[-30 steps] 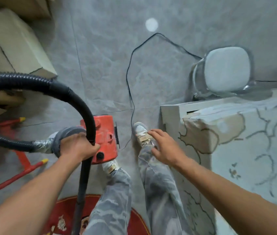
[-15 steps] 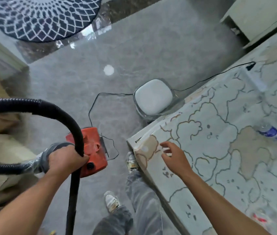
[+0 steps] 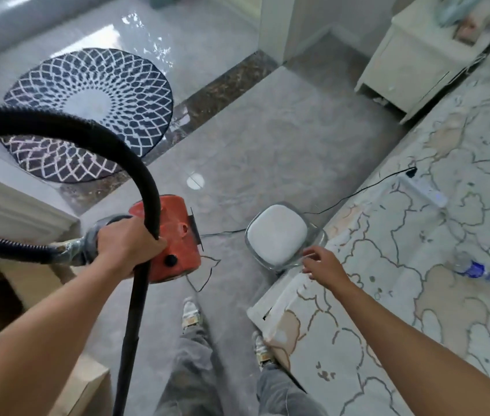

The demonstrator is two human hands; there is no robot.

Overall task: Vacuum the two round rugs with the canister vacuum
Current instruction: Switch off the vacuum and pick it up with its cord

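While the canister vacuum [image 3: 171, 235] hangs from the left hand [image 3: 129, 244], the step looks like a carry toward a rug.
Curled fingers [image 3: 150, 243] grip its hose cuff [image 3: 87, 246] and wand [image 3: 135, 310]; right of the vacuum the right hand [image 3: 324, 265] is spread, empty; the patterned round rug [image 3: 93, 112] lies beyond the vacuum, where it likely needs setting down next.

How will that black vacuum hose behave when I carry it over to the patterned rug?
Probably floppy: the hose arcs in a wide loop over the left hand, so it may sway. Its ribbed surface suggests it bends easily and is not slippery.
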